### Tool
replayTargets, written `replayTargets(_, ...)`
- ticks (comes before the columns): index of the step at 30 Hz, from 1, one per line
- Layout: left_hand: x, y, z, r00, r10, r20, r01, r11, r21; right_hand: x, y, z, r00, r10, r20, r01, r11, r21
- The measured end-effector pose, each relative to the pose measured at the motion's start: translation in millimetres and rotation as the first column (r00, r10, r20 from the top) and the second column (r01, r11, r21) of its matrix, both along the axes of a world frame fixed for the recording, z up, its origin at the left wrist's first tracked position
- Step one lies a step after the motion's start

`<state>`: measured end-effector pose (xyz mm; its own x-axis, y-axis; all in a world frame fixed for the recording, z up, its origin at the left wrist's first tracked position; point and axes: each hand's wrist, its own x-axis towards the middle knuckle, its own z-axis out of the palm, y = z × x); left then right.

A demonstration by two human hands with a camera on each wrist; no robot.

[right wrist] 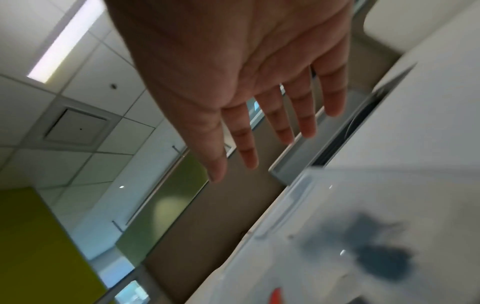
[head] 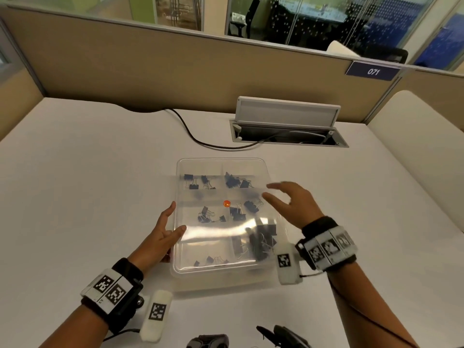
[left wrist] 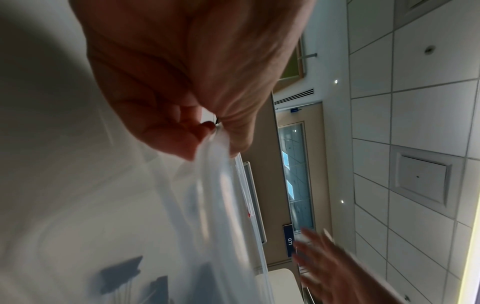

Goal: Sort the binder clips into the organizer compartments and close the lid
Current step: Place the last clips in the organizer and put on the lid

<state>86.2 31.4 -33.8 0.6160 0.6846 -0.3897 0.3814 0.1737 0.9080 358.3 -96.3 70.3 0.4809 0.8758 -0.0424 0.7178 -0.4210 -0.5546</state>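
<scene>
Here the lid (head: 221,222) lies between left hand (head: 160,234) and right hand (head: 293,204).

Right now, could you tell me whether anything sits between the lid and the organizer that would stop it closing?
Nothing visible does: the binder clips lie inside the organizer compartments under the lid.

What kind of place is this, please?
Most likely an open-plan office: a white desk enclosed by tan cubicle partitions, a desk number plate reading 071, and glass-walled rooms behind.
</scene>
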Motion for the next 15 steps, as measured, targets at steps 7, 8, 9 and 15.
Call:
replayTargets(7,-1.1,-3.4,1.7,0.999,-0.006,0.038,0.004,1.000,0.028,-18.0,101.8,-26.5,0.995,0.091,0.041,-0.067,0.910,-0.409)
replayTargets(8,-1.0,-4.0,2.6,0.999,-0.010,0.041,0.008,1.000,0.028,-18.9,108.3,-30.6,0.991,0.119,0.063,-0.076,0.878,-0.472)
replayTargets(9,-1.1,-4.2,2.6,0.999,-0.012,0.043,0.011,0.999,0.031,-19.1,112.5,-34.3,0.987,0.141,0.072,-0.084,0.852,-0.517)
replayTargets(15,-1.8,-3.5,0.2,0.999,0.001,0.039,-0.001,1.000,0.020,-15.0,120.2,-42.4,0.975,0.193,0.107,-0.099,0.815,-0.571)
